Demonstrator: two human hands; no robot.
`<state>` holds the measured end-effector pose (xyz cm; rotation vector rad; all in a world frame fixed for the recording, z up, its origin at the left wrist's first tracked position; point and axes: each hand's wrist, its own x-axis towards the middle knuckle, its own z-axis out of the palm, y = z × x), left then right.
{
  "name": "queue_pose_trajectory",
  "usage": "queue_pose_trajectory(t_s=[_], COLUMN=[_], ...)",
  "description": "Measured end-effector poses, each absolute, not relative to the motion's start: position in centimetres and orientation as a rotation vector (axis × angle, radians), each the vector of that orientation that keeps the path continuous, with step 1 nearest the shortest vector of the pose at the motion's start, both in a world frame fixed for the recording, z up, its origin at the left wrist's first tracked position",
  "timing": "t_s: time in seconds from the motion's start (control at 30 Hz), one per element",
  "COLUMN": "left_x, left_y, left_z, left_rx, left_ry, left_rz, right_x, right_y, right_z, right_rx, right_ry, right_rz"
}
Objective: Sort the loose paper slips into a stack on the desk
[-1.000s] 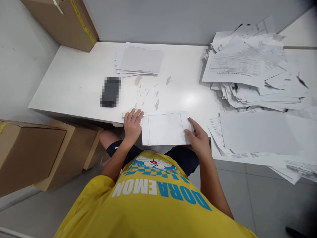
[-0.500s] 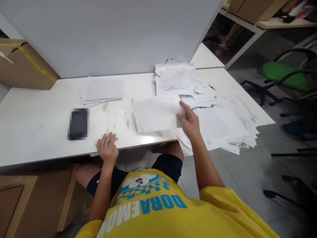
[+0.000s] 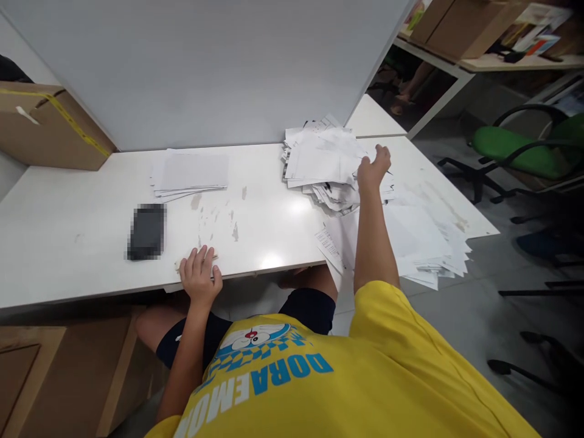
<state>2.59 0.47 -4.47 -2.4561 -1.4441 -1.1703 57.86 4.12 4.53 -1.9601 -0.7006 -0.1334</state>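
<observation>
My right hand (image 3: pixel 374 167) is at the right side of a messy paper pile (image 3: pixel 319 158) by the partition. Its thumb and fingers are apart, and no sheet shows between them. The pile's edges are ragged, with crumpled sheets sticking out underneath. My left hand (image 3: pixel 199 275) lies at the table's front edge with its fingers stretched out. Under those fingers is a small cream-coloured thing (image 3: pixel 179 265), mostly covered. Beneath my right forearm, another spread of white sheets (image 3: pixel 420 237) fans towards the table's right edge.
A neat paper stack (image 3: pixel 196 170) lies at the back left, above a pixelated dark rectangular object (image 3: pixel 146 232). A cardboard box (image 3: pixel 50 128) stands at the far left. The grey partition (image 3: pixel 205 73) rises behind the white table (image 3: pixel 91 201). A green chair (image 3: pixel 515 146) stands right.
My right hand has moved up and away from me, and the sheet it held is out of it, apparently on the messy pile. My left hand has stayed at the table edge.
</observation>
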Motion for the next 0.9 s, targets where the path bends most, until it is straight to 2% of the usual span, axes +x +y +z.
queue_pose_trajectory(t_s=[0.13,0.23,0.43,0.63,0.9], left_x=[2.6,2.8,3.1,3.2,2.8], left_y=[1.0,1.4,1.4,1.4,0.8], left_z=[-5.0,-5.3,-4.9,-4.4,-5.1], left_rx=[-2.483,-2.45,-2.445,-2.443,-2.409], left_ry=[-1.513,-1.517,-1.479,-1.462,-1.518], left_rz=[-1.211,-1.227,-1.218,-1.141,-1.225], right_x=[58.0,54.2,46.6,47.1,46.3], right_y=[-3.3,-10.0,-18.9,-21.2,-20.0], right_z=[4.1,3.3,-1.0,-3.5,-1.4], right_rx=[-1.802,-1.799,-2.146,-2.299,-2.487], right_ry=[-0.638,-0.529,-0.363,-0.346,-0.5], right_rz=[-0.238,-0.262,-0.334,-0.217,-0.062])
